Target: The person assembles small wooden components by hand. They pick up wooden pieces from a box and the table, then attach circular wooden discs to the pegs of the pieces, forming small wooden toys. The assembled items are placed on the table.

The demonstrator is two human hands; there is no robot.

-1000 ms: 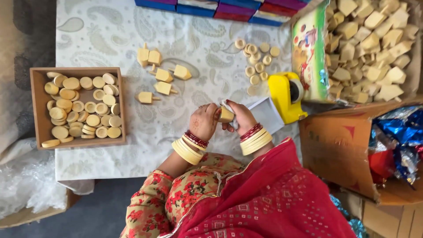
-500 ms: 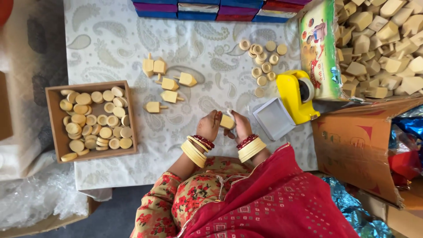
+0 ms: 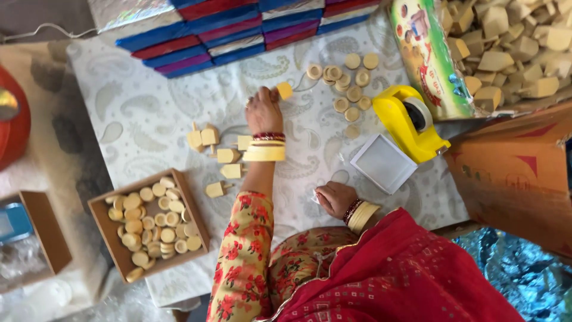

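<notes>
The bench (image 3: 149, 113) fills the middle of the frame, covered by a white cloth with a grey paisley print; a grey floor shows at upper left, and a red rounded object (image 3: 15, 122) is cut off at the left edge.

Along the upper edge lies a row of flat boxes (image 3: 238, 27) in blue, red and purple; at upper right a carton of pale wooden blocks (image 3: 518, 42) sits beside a green printed packet (image 3: 426, 53); a brown cardboard box (image 3: 512, 173) occupies the right side. A yellow tape dispenser (image 3: 411, 122) stands right of centre, with a white square pad (image 3: 383, 162) just below it; a scatter of wooden discs (image 3: 345, 83) lies above and left of the dispenser. A shallow tray of discs (image 3: 152, 223) sits at lower left; small wooden pegged pieces (image 3: 217, 152) lie in a loose cluster at centre.

The left hand (image 3: 263, 110) reaches to upper centre, fingers pinched on a small wooden piece (image 3: 285, 90) held just above the cloth, near the scattered discs; the right hand (image 3: 335, 198) rests at lower centre, fingers curled on a bit of clear wrap (image 3: 316, 197); its grip is hard to judge.

A blue object (image 3: 13, 222) at far left is cut off and unclear.
</notes>
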